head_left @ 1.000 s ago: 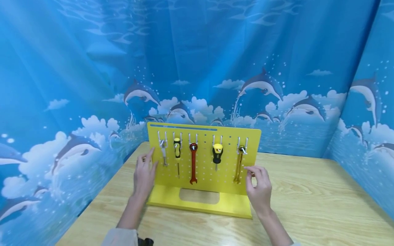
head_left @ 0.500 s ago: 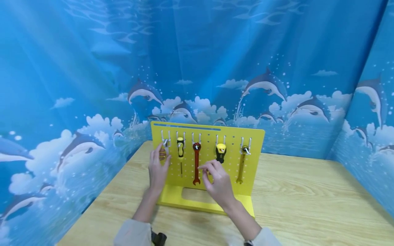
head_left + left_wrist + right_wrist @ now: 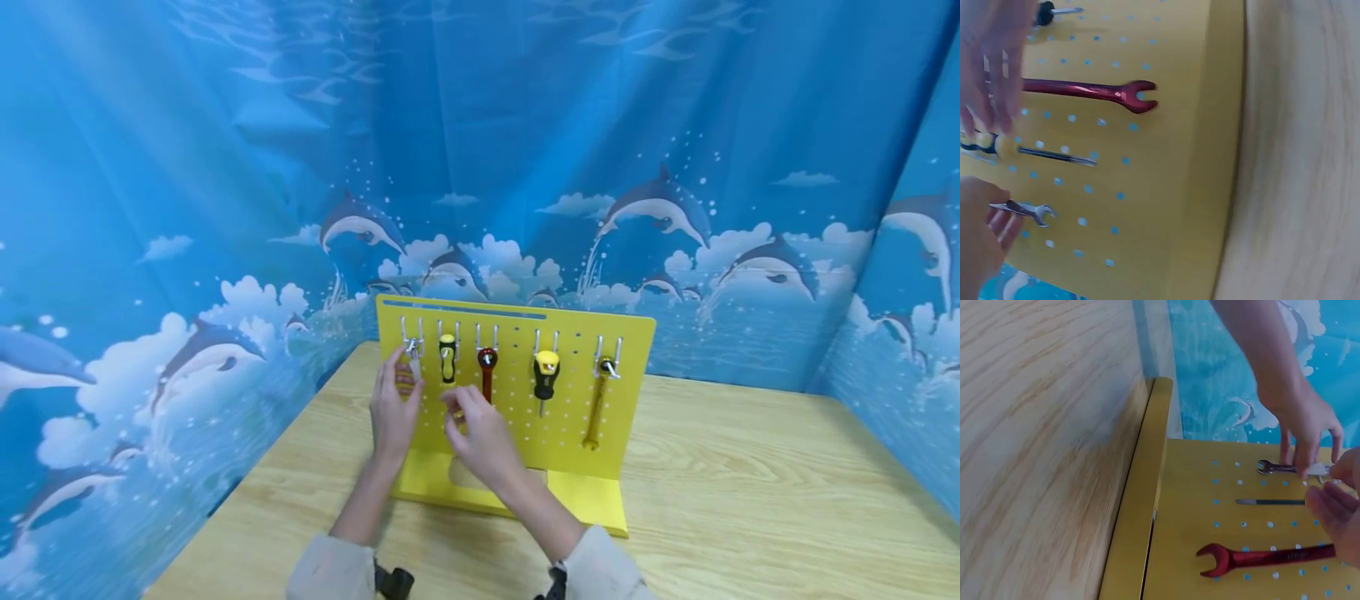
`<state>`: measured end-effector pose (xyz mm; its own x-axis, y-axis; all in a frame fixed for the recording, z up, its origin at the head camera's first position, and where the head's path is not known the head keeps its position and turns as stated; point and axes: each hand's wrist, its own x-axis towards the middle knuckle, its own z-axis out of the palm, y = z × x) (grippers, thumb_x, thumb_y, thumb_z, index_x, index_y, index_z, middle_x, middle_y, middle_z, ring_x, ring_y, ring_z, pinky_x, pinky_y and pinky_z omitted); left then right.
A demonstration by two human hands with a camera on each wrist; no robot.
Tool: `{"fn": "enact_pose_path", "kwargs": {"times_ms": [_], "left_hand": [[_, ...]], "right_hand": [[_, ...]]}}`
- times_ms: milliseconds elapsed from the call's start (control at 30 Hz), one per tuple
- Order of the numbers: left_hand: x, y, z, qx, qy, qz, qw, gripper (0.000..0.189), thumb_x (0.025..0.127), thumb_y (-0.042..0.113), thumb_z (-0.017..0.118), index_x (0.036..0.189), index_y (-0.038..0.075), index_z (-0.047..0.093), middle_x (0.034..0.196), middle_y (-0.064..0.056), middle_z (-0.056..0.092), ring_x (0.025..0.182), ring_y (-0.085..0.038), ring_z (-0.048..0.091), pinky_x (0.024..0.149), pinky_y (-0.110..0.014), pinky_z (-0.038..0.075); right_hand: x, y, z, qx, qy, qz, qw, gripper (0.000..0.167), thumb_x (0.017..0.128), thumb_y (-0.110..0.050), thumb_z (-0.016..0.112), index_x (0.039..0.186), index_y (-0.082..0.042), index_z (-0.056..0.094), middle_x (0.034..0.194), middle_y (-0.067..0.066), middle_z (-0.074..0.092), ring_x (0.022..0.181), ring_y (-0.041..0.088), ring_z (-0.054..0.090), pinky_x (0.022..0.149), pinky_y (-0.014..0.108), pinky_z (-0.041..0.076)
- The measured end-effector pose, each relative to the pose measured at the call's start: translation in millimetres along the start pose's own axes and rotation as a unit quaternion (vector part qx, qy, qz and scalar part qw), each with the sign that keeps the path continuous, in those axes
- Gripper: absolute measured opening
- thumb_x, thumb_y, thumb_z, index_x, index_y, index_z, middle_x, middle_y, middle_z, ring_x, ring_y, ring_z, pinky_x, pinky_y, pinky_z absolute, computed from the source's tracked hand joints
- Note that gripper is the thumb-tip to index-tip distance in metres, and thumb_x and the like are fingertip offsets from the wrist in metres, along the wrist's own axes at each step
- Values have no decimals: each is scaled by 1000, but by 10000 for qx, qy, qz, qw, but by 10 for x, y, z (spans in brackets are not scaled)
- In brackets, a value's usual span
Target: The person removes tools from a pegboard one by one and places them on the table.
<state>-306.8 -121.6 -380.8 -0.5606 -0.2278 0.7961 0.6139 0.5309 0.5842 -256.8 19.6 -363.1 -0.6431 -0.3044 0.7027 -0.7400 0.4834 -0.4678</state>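
A yellow pegboard [image 3: 573, 450] stands on the table with tools hanging from its hooks. My left hand [image 3: 393, 417] is at the leftmost tool, a silver wrench [image 3: 1038, 212], pinching its shank between thumb and fingers; the wrench's upper end is still at its hook. My right hand [image 3: 483, 437], fingers loosely bent and holding nothing, hovers before the yellow-and-black screwdriver [image 3: 447, 362] and hides its shaft in the head view. It also covers the lower part of a red wrench [image 3: 487, 379], whose open end shows in both wrist views.
Farther right on the board hang a stubby screwdriver [image 3: 546, 379] and a gold wrench [image 3: 596, 412]. The board's yellow base [image 3: 588, 504] rests on a wood-grain table [image 3: 750, 483]. A blue dolphin curtain [image 3: 480, 150] closes off the back and sides.
My left hand has moved from the board's left edge onto the silver wrench. My right hand has swung left from beside the gold wrench, past the red wrench, to the yellow-and-black screwdriver.
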Motion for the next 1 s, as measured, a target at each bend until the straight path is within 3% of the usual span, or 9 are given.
{"fn": "enact_pose_path", "kwargs": {"times_ms": [100,200,333,500,567,700,1000], "left_hand": [[27,83,-61,-431,-331,-591,9968,58,74,-12,67,127,3,48,93,-16,57,79,-26,59,66,-33,53],[70,162,-127,-910,-671,-1240,9858,58,76,-12,66,128,4,46,95,-17,57,82,-28,58,69,-30,53],[115,223,-203,-1287,-1072,-1943,9665,61,77,-11,65,132,6,43,101,-19,57,88,-31,56,73,-24,51],[147,252,-272,-1718,-1312,-2691,9385,61,80,-8,63,134,11,42,107,-17,55,93,-28,53,75,-25,50],[154,270,-283,-1838,-1370,-2843,9309,60,81,-8,63,134,11,43,108,-17,55,93,-26,53,74,-26,50],[149,315,-320,-1996,-1471,-2927,9235,61,81,-9,62,135,11,41,109,-18,55,91,-24,54,74,-29,51],[98,421,-451,-2258,-1485,-3115,9110,59,84,-7,59,136,13,39,108,-16,52,90,-21,55,78,-30,51]], "right_hand": [[9,-15,63,-420,-274,25,9987,28,81,3,60,109,1,55,99,11,58,85,20,60,70,18,50],[9,-22,126,-537,-567,163,9968,36,84,-1,62,118,-1,50,105,11,60,87,21,61,72,21,51],[12,-30,202,26,-716,512,9961,40,86,0,60,123,0,45,105,14,62,90,22,62,74,25,52],[15,-56,246,769,-464,919,9917,37,85,5,60,120,1,49,93,13,64,80,20,64,69,20,51],[9,-66,235,1074,-346,1099,9875,36,83,7,61,117,1,51,89,12,64,75,19,63,66,19,51],[-7,-85,207,1554,-273,1337,9784,35,81,10,61,114,1,53,86,12,64,72,18,63,65,20,52],[-40,-175,131,1869,-556,1500,9693,33,82,9,60,114,1,54,86,11,64,73,18,63,66,20,51]]}}
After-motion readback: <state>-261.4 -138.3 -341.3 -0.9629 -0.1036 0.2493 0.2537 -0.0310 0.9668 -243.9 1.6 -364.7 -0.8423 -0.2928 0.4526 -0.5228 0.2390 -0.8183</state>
